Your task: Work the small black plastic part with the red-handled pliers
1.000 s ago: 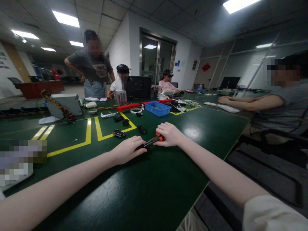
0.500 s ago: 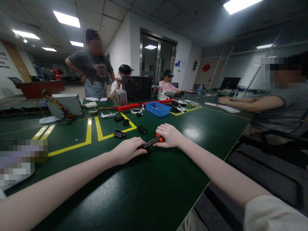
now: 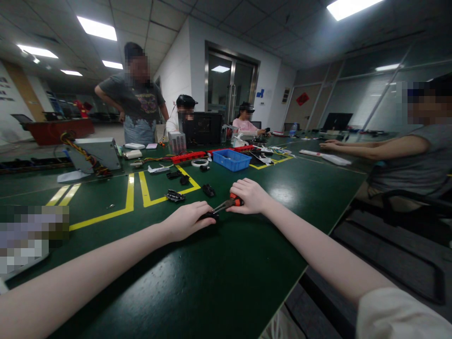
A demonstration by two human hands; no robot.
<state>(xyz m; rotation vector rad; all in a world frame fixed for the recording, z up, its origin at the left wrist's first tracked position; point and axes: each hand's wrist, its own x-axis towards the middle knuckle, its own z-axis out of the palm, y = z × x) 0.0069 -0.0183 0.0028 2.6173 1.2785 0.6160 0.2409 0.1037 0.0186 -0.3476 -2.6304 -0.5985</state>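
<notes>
In the middle of the frame there is a small black part point(image 3: 211, 215), low on the green table point(image 3: 219, 278), and the left hand point(image 3: 189, 217) covers most of it. What can be seen of this part is dark and narrow, with a little shine; its full shape I cannot tell, because the fingers lie over it. The left hand is grasping it, with the thumb along the near side. The right hand point(image 3: 249, 195), just to the right, is clenched around the handles of the pliers point(image 3: 227, 204). These handles are orange-red with some black, and the grey metal nose is long, thin and pointed; its tip reaches to the black part, but whether it grips there is too small to tell. The table top is smooth and glossy, and it reflects the lamps in pale spots. Above the hands in the frame lies a black piece point(image 3: 208, 190), and left of it a jagged piece point(image 3: 175, 195) with an uneven, ribbed surface, touching the flat yellow tape point(image 3: 151, 203). Farther up stands a blue tray point(image 3: 228, 165), rectangular, with low walls. At the left is a grey metal box point(image 3: 110, 153) with twisted coloured cables point(image 3: 91, 159).
</notes>
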